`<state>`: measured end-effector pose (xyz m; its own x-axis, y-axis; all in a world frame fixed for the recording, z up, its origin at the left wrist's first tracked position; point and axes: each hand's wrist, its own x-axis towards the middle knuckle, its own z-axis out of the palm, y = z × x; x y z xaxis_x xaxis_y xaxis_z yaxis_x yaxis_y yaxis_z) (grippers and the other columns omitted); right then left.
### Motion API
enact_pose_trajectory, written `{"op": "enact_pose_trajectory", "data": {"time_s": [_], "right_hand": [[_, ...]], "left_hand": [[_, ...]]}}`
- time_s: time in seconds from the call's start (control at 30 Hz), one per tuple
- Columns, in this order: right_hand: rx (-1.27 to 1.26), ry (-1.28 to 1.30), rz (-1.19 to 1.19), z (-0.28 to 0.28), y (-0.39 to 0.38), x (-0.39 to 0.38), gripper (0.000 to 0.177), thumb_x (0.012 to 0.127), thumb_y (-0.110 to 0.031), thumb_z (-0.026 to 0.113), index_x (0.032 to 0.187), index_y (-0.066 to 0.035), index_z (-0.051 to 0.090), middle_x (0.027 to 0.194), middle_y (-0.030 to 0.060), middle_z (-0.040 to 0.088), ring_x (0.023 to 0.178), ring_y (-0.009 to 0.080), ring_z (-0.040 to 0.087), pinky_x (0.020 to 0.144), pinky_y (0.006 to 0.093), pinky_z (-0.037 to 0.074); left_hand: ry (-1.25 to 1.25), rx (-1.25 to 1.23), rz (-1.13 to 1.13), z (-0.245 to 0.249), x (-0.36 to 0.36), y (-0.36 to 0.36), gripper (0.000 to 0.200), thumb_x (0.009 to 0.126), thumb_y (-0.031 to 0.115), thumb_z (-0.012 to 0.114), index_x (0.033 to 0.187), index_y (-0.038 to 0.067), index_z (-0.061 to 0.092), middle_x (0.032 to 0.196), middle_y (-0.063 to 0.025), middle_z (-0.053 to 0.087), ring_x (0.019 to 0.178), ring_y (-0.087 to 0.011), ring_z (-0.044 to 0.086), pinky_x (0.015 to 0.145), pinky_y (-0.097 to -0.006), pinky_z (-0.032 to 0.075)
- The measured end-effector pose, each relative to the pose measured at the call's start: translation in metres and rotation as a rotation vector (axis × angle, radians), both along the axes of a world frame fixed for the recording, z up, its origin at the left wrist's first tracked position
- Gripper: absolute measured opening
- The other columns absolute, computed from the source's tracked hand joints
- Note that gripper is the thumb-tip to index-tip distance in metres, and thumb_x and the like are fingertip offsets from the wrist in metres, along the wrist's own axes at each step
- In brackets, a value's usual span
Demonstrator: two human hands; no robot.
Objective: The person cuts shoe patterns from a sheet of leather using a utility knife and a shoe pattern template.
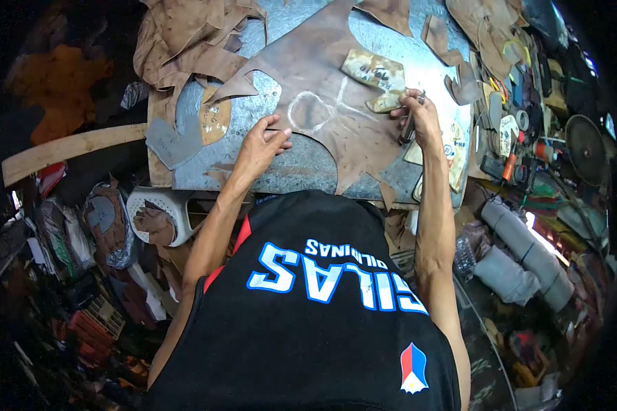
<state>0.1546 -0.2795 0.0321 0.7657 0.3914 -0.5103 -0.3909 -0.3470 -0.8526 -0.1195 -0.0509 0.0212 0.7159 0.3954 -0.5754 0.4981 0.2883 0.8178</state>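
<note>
A large brown leather piece point(301, 75) lies across the metal-topped table, with a chalk-like circle and crossing lines drawn on it. My left hand point(262, 145) is at its lower left edge, thumb and fingertips close together at the leather. Near the right side, my right hand point(417, 116) has its fingers curled round a dark, slim tool point(407, 130) that points down toward me. Its fingertips are next to a stained yellowish template point(377, 74) with handwriting, which rests on the leather. Whether those fingertips touch the template is unclear.
Leather scraps point(178, 34) are heaped at the table's upper left. A grey template point(173, 142) lies at the left edge of the metal tabletop point(301, 164). Further right are an orange-handled tool point(509, 166) and a round dark disc point(585, 149). A white stool point(159, 198) stands lower left.
</note>
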Motion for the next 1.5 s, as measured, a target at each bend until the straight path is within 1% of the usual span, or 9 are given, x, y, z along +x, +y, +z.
{"op": "enact_pose_trajectory", "data": {"time_s": [0.23, 0.43, 0.57, 0.7, 0.8, 0.97, 1.07, 1.17, 1.5], "right_hand": [[-0.160, 0.001, 0.119, -0.003, -0.012, -0.003, 0.011, 0.088, -0.014, 0.059, 0.093, -0.004, 0.058, 0.057, 0.0025, 0.053, 0.045, 0.0121, 0.050, 0.042, 0.0261, 0.040], [-0.020, 0.193, -0.108, 0.000, -0.039, -0.049, 0.014, 0.087, -0.012, 0.061, 0.095, -0.006, 0.053, 0.062, 0.0018, 0.052, 0.045, 0.0124, 0.050, 0.042, 0.0270, 0.042], [0.035, 0.154, -0.200, -0.004, -0.039, -0.080, 0.016, 0.089, -0.010, 0.062, 0.099, -0.003, 0.054, 0.062, 0.0048, 0.057, 0.047, 0.0130, 0.054, 0.046, 0.0251, 0.045], [0.151, 0.127, -0.261, -0.006, -0.053, -0.089, 0.018, 0.091, -0.011, 0.061, 0.104, -0.001, 0.054, 0.065, 0.0069, 0.060, 0.052, 0.0133, 0.057, 0.048, 0.0237, 0.046], [0.211, 0.167, -0.317, 0.010, -0.061, -0.093, 0.025, 0.091, -0.010, 0.062, 0.111, 0.000, 0.051, 0.067, 0.0083, 0.061, 0.055, 0.0152, 0.059, 0.052, 0.0252, 0.049], [0.240, 0.222, -0.341, 0.008, -0.083, -0.095, 0.034, 0.090, -0.008, 0.062, 0.119, 0.000, 0.045, 0.069, 0.0120, 0.061, 0.060, 0.0190, 0.061, 0.055, 0.0282, 0.051], [0.232, 0.274, -0.320, 0.009, -0.083, -0.097, 0.033, 0.090, -0.007, 0.062, 0.118, 0.000, 0.046, 0.069, 0.0128, 0.062, 0.059, 0.0192, 0.061, 0.054, 0.0282, 0.051], [0.206, 0.290, -0.288, 0.010, -0.081, -0.094, 0.032, 0.090, -0.006, 0.062, 0.118, 0.000, 0.047, 0.070, 0.0123, 0.062, 0.058, 0.0183, 0.061, 0.053, 0.0276, 0.051], [-0.033, -0.104, -0.232, 0.027, -0.115, -0.046, 0.027, 0.089, -0.008, 0.066, 0.113, 0.004, 0.059, 0.078, 0.0036, 0.059, 0.056, 0.0117, 0.055, 0.051, 0.0235, 0.046]], "left_hand": [[-0.128, -0.136, 0.232, -0.025, 0.005, -0.010, 0.050, 0.095, 0.020, 0.063, 0.134, -0.005, 0.046, 0.103, -0.0135, 0.068, 0.089, -0.0180, 0.068, 0.075, -0.0264, 0.054], [-0.077, 0.375, 0.072, -0.043, 0.060, 0.027, 0.027, 0.092, 0.021, 0.062, 0.115, 0.008, 0.069, 0.069, -0.0026, 0.066, 0.062, -0.0077, 0.058, 0.055, -0.0251, 0.046], [-0.154, 0.563, 0.012, -0.048, 0.095, 0.058, 0.031, 0.093, 0.017, 0.062, 0.121, 0.006, 0.064, 0.080, 0.0034, 0.063, 0.064, -0.0045, 0.054, 0.059, -0.0219, 0.048], [-0.108, 0.601, -0.029, -0.039, 0.087, 0.060, 0.045, 0.092, 0.016, 0.063, 0.134, 0.004, 0.053, 0.081, 0.0008, 0.063, 0.065, -0.0049, 0.054, 0.058, -0.0232, 0.051], [-0.083, 0.212, 0.098, -0.014, 0.056, 0.025, 0.051, 0.087, 0.015, 0.064, 0.136, 0.010, 0.051, 0.076, -0.0099, 0.064, 0.069, -0.0148, 0.062, 0.068, -0.0331, 0.052], [-0.086, 0.615, -0.191, -0.013, -0.012, -0.016, 0.053, 0.086, 0.012, 0.063, 0.137, 0.012, 0.050, 0.086, -0.0166, 0.068, 0.074, -0.0255, 0.066, 0.073, -0.0357, 0.052], [0.157, 0.440, -0.300, 0.015, -0.012, -0.003, 0.049, 0.086, 0.011, 0.063, 0.134, 0.012, 0.053, 0.093, -0.0205, 0.069, 0.084, -0.0334, 0.068, 0.077, -0.0401, 0.053], [0.107, 0.650, -0.296, 0.006, -0.016, 0.005, 0.046, 0.087, 0.010, 0.062, 0.133, 0.010, 0.055, 0.078, -0.0094, 0.060, 0.059, -0.0152, 0.055, 0.059, -0.0331, 0.048], [0.189, 0.984, -0.233, 0.015, -0.031, -0.002, 0.040, 0.087, 0.014, 0.065, 0.126, 0.007, 0.059, 0.096, -0.0189, 0.066, 0.082, -0.0335, 0.065, 0.074, -0.0422, 0.051]]}}
